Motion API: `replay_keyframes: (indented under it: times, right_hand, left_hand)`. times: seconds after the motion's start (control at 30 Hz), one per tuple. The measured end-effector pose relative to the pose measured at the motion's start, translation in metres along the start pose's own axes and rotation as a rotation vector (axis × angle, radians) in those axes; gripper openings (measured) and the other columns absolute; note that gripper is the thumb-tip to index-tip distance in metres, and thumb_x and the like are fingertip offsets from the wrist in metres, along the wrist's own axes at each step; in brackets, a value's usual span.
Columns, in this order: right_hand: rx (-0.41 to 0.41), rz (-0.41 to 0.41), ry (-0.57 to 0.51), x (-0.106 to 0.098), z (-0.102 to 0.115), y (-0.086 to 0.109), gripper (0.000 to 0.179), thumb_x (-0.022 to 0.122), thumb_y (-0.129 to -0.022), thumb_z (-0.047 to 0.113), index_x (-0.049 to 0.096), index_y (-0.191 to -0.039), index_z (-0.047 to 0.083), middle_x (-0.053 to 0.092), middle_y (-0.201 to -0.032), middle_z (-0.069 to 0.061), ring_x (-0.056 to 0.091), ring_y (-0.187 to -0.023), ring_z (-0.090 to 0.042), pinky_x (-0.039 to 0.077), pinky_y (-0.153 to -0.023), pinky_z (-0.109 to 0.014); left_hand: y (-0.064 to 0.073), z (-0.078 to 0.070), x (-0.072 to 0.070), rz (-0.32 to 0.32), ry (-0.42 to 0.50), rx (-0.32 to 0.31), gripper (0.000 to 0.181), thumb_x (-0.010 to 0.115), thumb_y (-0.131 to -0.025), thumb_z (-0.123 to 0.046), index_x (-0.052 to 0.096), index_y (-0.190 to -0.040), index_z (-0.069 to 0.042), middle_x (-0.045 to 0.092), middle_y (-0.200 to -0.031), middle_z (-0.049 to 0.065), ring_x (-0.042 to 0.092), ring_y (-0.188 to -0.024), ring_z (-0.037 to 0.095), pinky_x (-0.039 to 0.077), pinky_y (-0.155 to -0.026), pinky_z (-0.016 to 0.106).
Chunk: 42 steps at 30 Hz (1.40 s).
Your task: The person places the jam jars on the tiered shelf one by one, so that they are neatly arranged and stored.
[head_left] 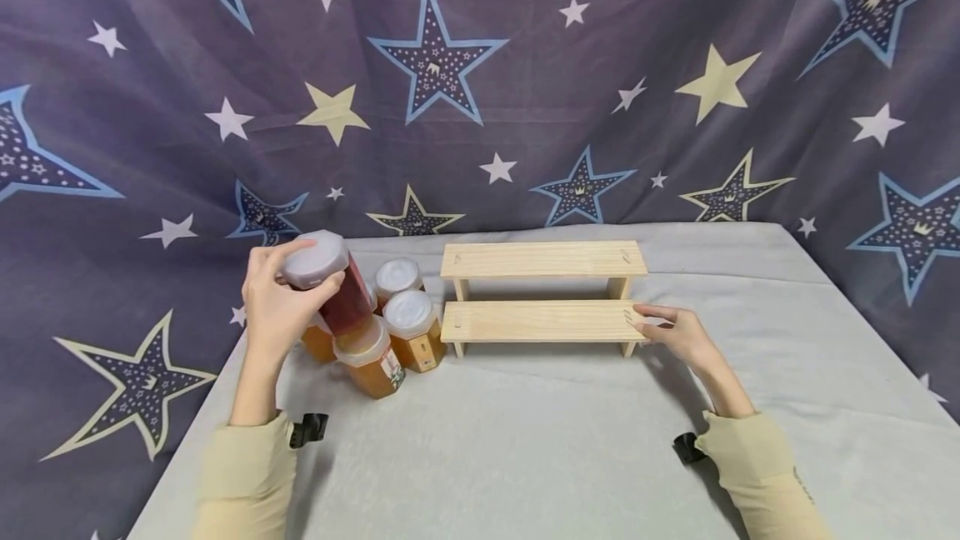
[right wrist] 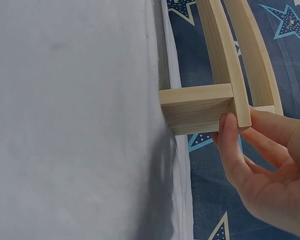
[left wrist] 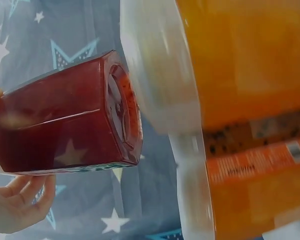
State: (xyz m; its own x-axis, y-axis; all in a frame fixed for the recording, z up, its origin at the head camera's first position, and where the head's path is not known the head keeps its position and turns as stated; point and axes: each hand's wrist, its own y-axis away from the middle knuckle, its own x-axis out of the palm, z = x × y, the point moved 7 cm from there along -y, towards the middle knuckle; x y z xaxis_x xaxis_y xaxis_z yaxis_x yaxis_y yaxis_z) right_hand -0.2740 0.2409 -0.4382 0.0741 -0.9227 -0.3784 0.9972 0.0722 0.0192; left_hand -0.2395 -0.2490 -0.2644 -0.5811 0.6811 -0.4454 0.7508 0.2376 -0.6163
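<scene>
My left hand [head_left: 272,300] grips a jar of dark red contents [head_left: 347,300] by its white lid, fingers and thumb spread round it. The jar is tilted above a cluster of amber jars. In the left wrist view the red jar [left wrist: 55,120] has a faceted body, and its base is apart from the white lid of an amber jar [left wrist: 250,60]. A two-step wooden rack [head_left: 540,321] stands to the right of the jars. With thumb and fingers, my right hand [head_left: 682,336] pinches the right end of its lower step, clearer in the right wrist view [right wrist: 242,112].
Several amber jars with white lids, among them a front jar [head_left: 378,367] and a jar beside the rack [head_left: 420,338], stand close together on the grey-white cloth [head_left: 525,440]. A star-patterned curtain [head_left: 480,157] hangs behind the table.
</scene>
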Motion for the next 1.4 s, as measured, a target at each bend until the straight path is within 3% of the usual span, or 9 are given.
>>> replay_keyframes:
  times: [0.4,0.67,1.0,1.4]
  right_hand:
    - [-0.001,-0.002,-0.011,0.001,-0.001,-0.001,0.042,0.057,-0.084,0.007,0.047,-0.120,-0.012,0.053,-0.108,-0.033,0.060,-0.066,-0.002,0.049,-0.066,-0.023]
    - [-0.011,-0.001,-0.037,0.002,-0.002,-0.002,0.041,0.057,-0.084,0.004,0.046,-0.119,-0.013,0.050,-0.111,-0.035,0.062,-0.064,-0.006,0.051,-0.068,-0.031]
    - [-0.017,0.000,-0.056,0.002,-0.002,-0.001,0.041,0.056,-0.083,0.002,0.045,-0.119,-0.015,0.049,-0.110,-0.036,0.061,-0.063,-0.004,0.051,-0.068,-0.031]
    - [-0.024,-0.004,-0.040,0.002,0.000,0.000,0.041,0.056,-0.083,0.002,0.045,-0.119,-0.015,0.050,-0.110,-0.035,0.061,-0.064,-0.004,0.051,-0.067,-0.031]
  left_hand:
    - [0.002,-0.021,0.033,0.065,0.102,0.007,0.044,0.077,-0.063,-0.014,0.063,-0.104,-0.009,0.044,-0.093,0.009,0.042,-0.088,0.014,0.036,-0.069,0.028]
    - [0.005,-0.036,0.056,0.089,0.177,0.025,0.044,0.077,-0.062,-0.016,0.063,-0.103,-0.010,0.046,-0.093,0.010,0.045,-0.088,0.018,0.038,-0.069,0.030]
    - [0.011,-0.055,0.087,0.127,0.277,0.055,0.043,0.077,-0.063,-0.015,0.063,-0.102,-0.007,0.047,-0.094,0.012,0.047,-0.089,0.021,0.038,-0.073,0.033]
    - [0.013,-0.080,0.132,0.208,0.330,0.078,0.042,0.076,-0.063,-0.017,0.063,-0.101,-0.007,0.049,-0.099,0.012,0.048,-0.090,0.023,0.043,-0.072,0.034]
